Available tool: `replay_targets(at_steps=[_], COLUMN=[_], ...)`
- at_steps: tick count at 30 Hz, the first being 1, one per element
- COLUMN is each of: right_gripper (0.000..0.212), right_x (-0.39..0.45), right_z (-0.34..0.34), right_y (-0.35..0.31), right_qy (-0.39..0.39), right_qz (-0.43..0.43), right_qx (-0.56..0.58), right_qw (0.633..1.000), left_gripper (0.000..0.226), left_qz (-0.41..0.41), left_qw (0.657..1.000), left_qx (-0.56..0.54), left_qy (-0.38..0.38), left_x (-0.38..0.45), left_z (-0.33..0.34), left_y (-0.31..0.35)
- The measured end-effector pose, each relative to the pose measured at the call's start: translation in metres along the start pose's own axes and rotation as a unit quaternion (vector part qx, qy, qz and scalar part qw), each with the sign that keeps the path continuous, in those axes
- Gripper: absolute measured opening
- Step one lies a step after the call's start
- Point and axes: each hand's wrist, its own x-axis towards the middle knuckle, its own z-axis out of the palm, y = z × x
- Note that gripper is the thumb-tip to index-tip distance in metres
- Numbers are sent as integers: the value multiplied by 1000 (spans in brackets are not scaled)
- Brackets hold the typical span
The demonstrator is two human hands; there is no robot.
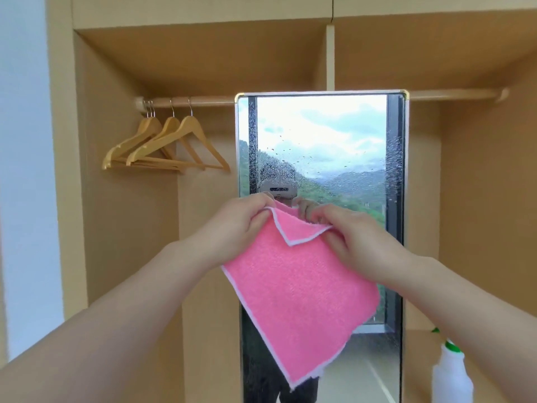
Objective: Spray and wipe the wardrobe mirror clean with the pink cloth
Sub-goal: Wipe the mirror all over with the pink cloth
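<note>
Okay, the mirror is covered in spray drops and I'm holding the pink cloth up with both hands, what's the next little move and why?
Probably finish folding the pink cloth with white edging into a pad, then press it to the gold-framed wardrobe mirror. Your left hand and right hand each pinch its top edge, one corner is already turned over, and droplets still bead on the glass, unwiped.

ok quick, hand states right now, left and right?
Left hand: pinching the top edge of the pink cloth.
Right hand: pinching the same cloth at its folded-over corner.
</note>
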Motion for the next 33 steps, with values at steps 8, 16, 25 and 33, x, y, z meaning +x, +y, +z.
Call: replay_targets(at_steps=[8, 16, 25, 33], right_gripper=[25, 50, 55, 49], right_x=[6, 24, 20, 17], right_z=[-30, -66, -78, -64], right_y=[12, -3, -13, -6], right_qy=[-83, -192, -270, -130], right_qz=[100, 49, -10, 69], right_qx=[78, 174, 167, 129], right_qw=[988, 965, 948, 981], left_gripper=[49, 28, 43, 20], left_qz=[-6, -132, -124, -124], left_qw=[990, 949, 925, 978], left_qx=[-29, -180, -235, -159], left_qy=[-141, -225, -272, -44], left_x=[-14, -36, -29, -9], left_z=[-15, 12, 34, 12], left_y=[16, 15, 28, 14])
